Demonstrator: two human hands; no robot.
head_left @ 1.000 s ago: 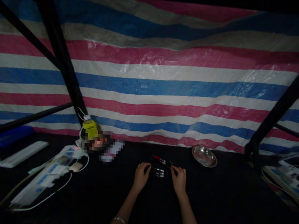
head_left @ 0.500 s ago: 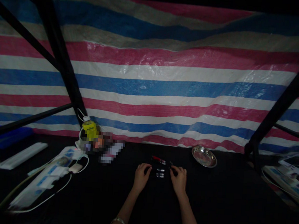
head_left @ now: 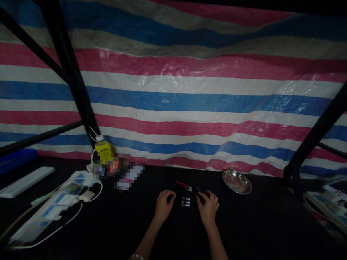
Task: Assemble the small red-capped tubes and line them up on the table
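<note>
My left hand (head_left: 164,204) rests on the black table with its fingers curled. Its thumb and forefinger come together at the left side of some small silver pieces (head_left: 186,202). My right hand (head_left: 207,208) mirrors it on the other side, thumb and forefinger close together, the other fingers slightly raised. Whether dark parts run from the silver pieces into my fingertips cannot be made out against the black surface. Just beyond lies a slim red object (head_left: 183,184) with a silvery end. A tiny dark piece (head_left: 198,189) sits by my right fingertips.
A shiny round metal dish (head_left: 237,181) stands at the back right. To the left are a yellow bottle (head_left: 104,150), blurred-out items, and a white power strip (head_left: 55,207) with plugs and cables. Black frame posts and a striped sheet (head_left: 193,103) rise behind the table (head_left: 261,233).
The silver pieces now lie closer together, the farther one having shifted toward me. My right hand's outer fingers have lifted and spread slightly; my left hand has hardly moved.
</note>
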